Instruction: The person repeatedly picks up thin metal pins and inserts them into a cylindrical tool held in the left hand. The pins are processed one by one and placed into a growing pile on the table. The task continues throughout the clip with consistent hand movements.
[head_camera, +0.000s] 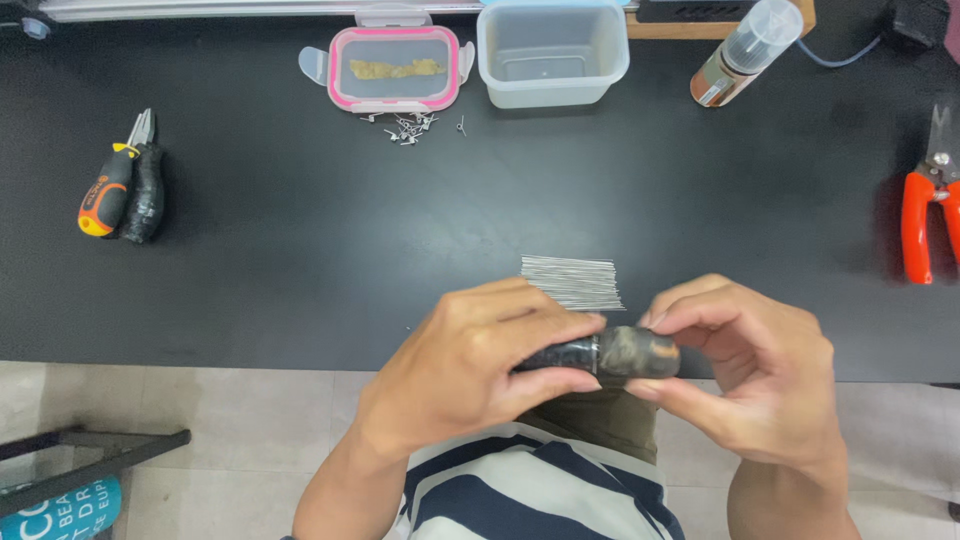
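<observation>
Both of my hands hold one dark, tape-wrapped cylindrical tool (610, 355) over the near edge of the black table (300, 250). My left hand (480, 370) wraps around its left part. The fingertips of my right hand (745, 365) pinch its grey-black right end. Just behind my hands a bundle of thin straight metal wires (572, 281) lies flat on the table.
At the far edge stand a pink-rimmed lidded box (393, 68), an open clear tub (551, 50) and a lying bottle (745, 50). Small bent wire pieces (408, 128) lie before the pink box. Pliers (125, 185) rest at left, orange-handled cutters (930, 200) at right.
</observation>
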